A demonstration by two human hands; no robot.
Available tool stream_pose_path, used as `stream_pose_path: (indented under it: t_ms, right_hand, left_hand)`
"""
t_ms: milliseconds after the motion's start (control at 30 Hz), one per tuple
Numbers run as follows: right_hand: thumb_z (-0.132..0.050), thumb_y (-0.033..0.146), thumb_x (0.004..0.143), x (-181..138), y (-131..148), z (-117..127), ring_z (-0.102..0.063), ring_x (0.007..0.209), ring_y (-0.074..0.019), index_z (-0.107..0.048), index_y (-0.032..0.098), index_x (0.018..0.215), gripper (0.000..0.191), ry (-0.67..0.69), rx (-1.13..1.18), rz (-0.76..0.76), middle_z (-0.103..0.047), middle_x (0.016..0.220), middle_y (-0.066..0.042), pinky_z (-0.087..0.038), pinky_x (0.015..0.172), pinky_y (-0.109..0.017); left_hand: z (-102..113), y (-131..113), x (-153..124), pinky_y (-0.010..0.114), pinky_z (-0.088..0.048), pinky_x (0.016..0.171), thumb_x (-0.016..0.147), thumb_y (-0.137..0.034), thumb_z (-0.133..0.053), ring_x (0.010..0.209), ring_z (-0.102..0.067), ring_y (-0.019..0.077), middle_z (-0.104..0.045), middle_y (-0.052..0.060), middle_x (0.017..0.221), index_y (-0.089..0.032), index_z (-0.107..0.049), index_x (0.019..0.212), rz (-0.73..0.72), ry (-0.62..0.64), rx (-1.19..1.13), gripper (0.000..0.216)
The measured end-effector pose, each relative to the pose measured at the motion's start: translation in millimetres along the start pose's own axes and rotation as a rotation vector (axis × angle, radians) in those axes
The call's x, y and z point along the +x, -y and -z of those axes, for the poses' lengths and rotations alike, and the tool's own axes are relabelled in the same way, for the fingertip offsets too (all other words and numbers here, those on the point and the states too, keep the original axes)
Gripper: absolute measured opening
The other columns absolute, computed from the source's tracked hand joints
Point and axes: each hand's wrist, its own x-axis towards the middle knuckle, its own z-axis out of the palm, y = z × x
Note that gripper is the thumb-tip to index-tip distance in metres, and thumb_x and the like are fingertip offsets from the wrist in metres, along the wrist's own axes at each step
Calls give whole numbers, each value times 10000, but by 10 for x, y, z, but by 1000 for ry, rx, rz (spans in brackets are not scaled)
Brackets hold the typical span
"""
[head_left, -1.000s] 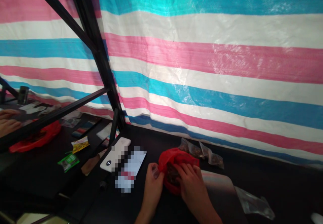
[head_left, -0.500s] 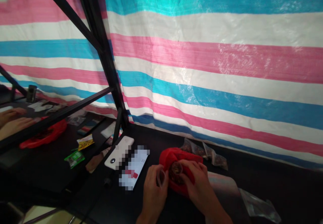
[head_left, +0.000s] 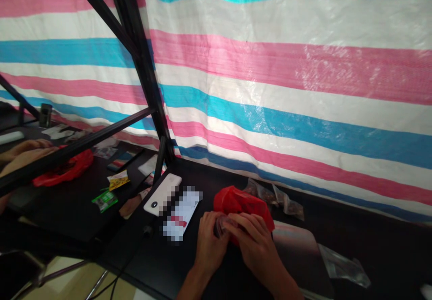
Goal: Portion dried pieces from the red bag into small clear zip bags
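Note:
My left hand (head_left: 211,239) is closed around a small clear plastic bag (head_left: 221,225), whose rounded mouth faces up. Over that mouth, the bent fingers of my right hand (head_left: 251,232) are pinched together. What they hold is mostly hidden; it looks small, roundish and partly see-through. Just behind both hands lies a crumpled red plastic bag (head_left: 241,198), its inside now covered by its own folds and my right hand.
Small clear bags with brown contents (head_left: 286,203) lie behind. A shiny flat sheet (head_left: 293,246) and a flat clear bag (head_left: 344,264) are at right. To the left are a white phone (head_left: 164,194), a printed card (head_left: 182,212), a black frame (head_left: 148,84) and another person's hands (head_left: 30,153).
My right hand has moved left from the red bag's brown contents to the clear bag in my left hand. The red bag's edge has folded over. The view has tilted slightly down.

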Motion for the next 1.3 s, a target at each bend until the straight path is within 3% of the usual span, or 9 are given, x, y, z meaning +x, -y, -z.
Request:
stream_pose_path:
  t_ms: [200, 333, 433, 600, 700, 867, 1033, 1133, 1300]
  right_hand:
    - [-526, 177, 995, -63, -45, -17, -677, 1067, -182, -628, 267, 1297, 331, -35, -49, -90, -742, 1187, -47, -482, 966, -360]
    - [-545, 167, 949, -89, -182, 68, -658, 1065, -204, -639, 265, 1242, 323, 30, -66, -200, -725, 1191, -45, -441, 982, -392]
    - [-578, 111, 873, -104, -274, 87, -636, 1065, -231, -671, 265, 1139, 321, 113, -122, -251, -743, 1130, -25, -373, 1000, -414]
    - [-578, 40, 816, -168, -308, -15, -621, 1052, -247, -683, 273, 1077, 365, 153, -162, -307, -765, 1091, -6, -325, 956, -410]
    - [-568, 27, 823, -170, -304, 2, -621, 1031, -243, -686, 275, 1070, 369, 208, -142, -345, -765, 1073, -11, -312, 948, -414]
    - [-551, -1, 808, -143, -331, 179, -602, 1052, -243, -681, 276, 1106, 428, 306, -105, -364, -754, 1108, -14, -305, 917, -408]
    - [-593, 19, 792, -207, -334, 166, -599, 978, -236, -694, 266, 1059, 377, 368, -121, -353, -753, 1023, -16, -321, 861, -395]
    - [-629, 126, 862, -226, -320, 101, -586, 975, -249, -696, 248, 1079, 257, 388, -174, -365, -748, 1034, -42, -340, 819, -391]
    - [-663, 208, 897, -176, -284, 52, -564, 1035, -264, -701, 222, 1087, 194, 494, -173, -463, -720, 1133, -54, -349, 849, -388]
  left_hand:
    - [38, -61, 19, 322, -462, 729, 809, -202, -661, 795, -580, 219, -636, 30, 834, -222, -660, 848, -3, -11, -21, 44]
    - [66, -91, -27, 292, -424, 649, 909, -320, -581, 678, -527, 188, -536, 0, 751, -230, -575, 789, 18, -139, -39, 150]
    - [63, -144, -115, 298, -397, 633, 881, -369, -616, 651, -526, 195, -520, -8, 740, -247, -515, 776, 137, -192, 40, 190]
    - [-45, -246, -193, 320, -378, 643, 811, -389, -688, 690, -618, 246, -628, 26, 795, -253, -524, 886, 353, -62, 116, 226]
    - [-133, -262, -137, 306, -403, 642, 814, -327, -652, 675, -617, 219, -610, 5, 766, -249, -483, 877, 390, -14, -42, 196]
    - [-202, -226, -63, 262, -439, 623, 753, -319, -682, 612, -544, 147, -511, -62, 698, -237, -438, 888, 500, -153, -384, 290]
    - [-228, -190, -101, 239, -451, 625, 726, -337, -667, 648, -527, 124, -501, -61, 736, -226, -448, 918, 579, -229, -494, 312]
    - [-274, -179, -83, 214, -430, 593, 710, -323, -671, 625, -482, 102, -465, -71, 720, -227, -443, 847, 525, -209, -568, 282]
    - [-307, -193, 19, 191, -359, 490, 659, -324, -694, 534, -422, 83, -442, -87, 653, -227, -434, 775, 564, -193, -669, 301]
